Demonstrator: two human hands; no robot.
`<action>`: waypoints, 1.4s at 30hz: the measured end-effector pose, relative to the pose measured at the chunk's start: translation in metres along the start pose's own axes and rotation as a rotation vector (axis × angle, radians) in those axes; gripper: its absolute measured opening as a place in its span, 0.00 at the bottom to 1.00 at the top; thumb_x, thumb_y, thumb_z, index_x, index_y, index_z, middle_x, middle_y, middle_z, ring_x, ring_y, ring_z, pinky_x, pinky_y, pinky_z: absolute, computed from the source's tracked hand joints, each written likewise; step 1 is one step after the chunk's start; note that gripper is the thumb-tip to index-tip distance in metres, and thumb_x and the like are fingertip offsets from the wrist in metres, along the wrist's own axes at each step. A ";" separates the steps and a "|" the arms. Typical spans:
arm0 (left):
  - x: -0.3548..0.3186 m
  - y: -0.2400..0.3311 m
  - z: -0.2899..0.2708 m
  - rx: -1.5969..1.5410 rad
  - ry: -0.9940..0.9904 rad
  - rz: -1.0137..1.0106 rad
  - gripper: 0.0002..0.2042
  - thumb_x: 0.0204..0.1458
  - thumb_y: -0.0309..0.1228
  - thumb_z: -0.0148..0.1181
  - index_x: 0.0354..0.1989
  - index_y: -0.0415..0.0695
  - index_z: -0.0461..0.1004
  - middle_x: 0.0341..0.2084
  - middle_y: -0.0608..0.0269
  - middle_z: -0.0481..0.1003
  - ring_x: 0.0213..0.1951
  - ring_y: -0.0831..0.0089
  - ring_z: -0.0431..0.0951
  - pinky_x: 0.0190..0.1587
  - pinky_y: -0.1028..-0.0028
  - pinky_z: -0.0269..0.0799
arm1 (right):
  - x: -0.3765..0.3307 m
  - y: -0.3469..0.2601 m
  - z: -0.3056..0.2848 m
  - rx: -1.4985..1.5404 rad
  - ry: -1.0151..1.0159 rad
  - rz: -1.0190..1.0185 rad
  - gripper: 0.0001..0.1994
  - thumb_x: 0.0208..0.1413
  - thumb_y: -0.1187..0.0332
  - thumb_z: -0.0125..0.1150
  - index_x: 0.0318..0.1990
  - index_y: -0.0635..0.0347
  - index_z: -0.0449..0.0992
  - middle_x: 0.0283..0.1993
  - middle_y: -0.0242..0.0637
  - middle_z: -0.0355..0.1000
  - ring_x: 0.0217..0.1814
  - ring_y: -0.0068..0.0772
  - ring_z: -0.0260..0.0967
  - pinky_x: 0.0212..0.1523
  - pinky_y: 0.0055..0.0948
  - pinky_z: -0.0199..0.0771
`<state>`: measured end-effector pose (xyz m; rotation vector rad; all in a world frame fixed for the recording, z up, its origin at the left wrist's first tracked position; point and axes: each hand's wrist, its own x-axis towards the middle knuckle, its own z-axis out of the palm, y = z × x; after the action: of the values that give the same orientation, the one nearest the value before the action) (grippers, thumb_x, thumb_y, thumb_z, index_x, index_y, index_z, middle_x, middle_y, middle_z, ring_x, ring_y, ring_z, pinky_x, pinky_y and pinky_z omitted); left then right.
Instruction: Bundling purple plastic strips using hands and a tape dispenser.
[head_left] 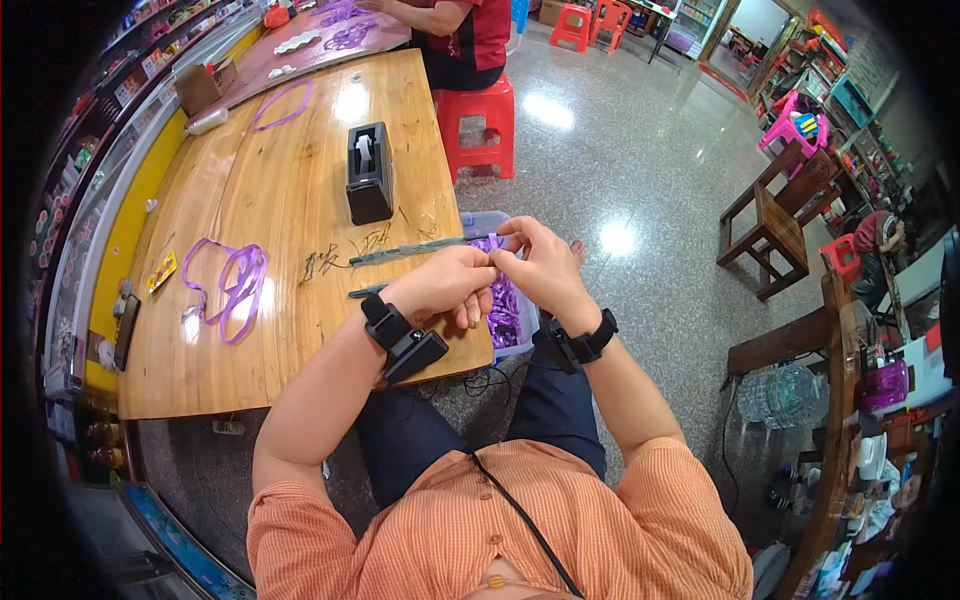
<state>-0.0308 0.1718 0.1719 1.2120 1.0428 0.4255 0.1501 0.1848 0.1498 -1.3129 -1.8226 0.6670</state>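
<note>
My left hand (452,285) and my right hand (545,265) meet over the right edge of the wooden table (260,200). Together they pinch a long, thin grey-green strip (410,250) that stretches left across the tabletop. Just below the hands stands a pale blue bin (485,222) holding several purple pieces (503,305). A second short dark strip (366,292) lies on the table beside my left wrist. Purple loops (235,282) rest on the table to the left.
A black tape dispenser (368,172) stands mid-table, with another purple loop (280,105) farther back. A person in red sits on a red stool (478,120) at the far end. Wooden benches (770,225) and a shelf of bottles (790,390) are to the right.
</note>
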 end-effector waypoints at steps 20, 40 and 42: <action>0.003 -0.003 -0.001 0.051 -0.002 0.018 0.11 0.64 0.32 0.45 0.34 0.39 0.69 0.20 0.62 0.74 0.14 0.77 0.74 0.14 0.79 0.69 | 0.007 0.037 0.008 0.503 -0.045 0.136 0.10 0.53 0.74 0.62 0.43 0.65 0.78 0.34 0.29 0.76 0.35 0.16 0.71 0.38 0.18 0.71; -0.001 -0.001 -0.003 0.005 0.006 -0.017 0.13 0.65 0.31 0.46 0.51 0.33 0.68 0.21 0.62 0.76 0.15 0.80 0.74 0.14 0.82 0.69 | 0.015 0.042 0.016 0.904 -0.358 0.545 0.08 0.57 0.65 0.63 0.37 0.60 0.80 0.34 0.31 0.77 0.35 0.22 0.73 0.37 0.23 0.73; -0.007 -0.004 -0.005 -0.019 0.021 -0.010 0.15 0.65 0.31 0.47 0.54 0.34 0.67 0.22 0.62 0.76 0.15 0.80 0.74 0.15 0.81 0.70 | 0.014 0.045 0.019 0.931 -0.352 0.537 0.07 0.56 0.65 0.64 0.37 0.59 0.80 0.32 0.31 0.76 0.32 0.22 0.73 0.34 0.22 0.73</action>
<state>-0.0393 0.1679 0.1712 1.1873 1.0604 0.4410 0.1561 0.2134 0.1075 -1.0341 -1.0848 1.8548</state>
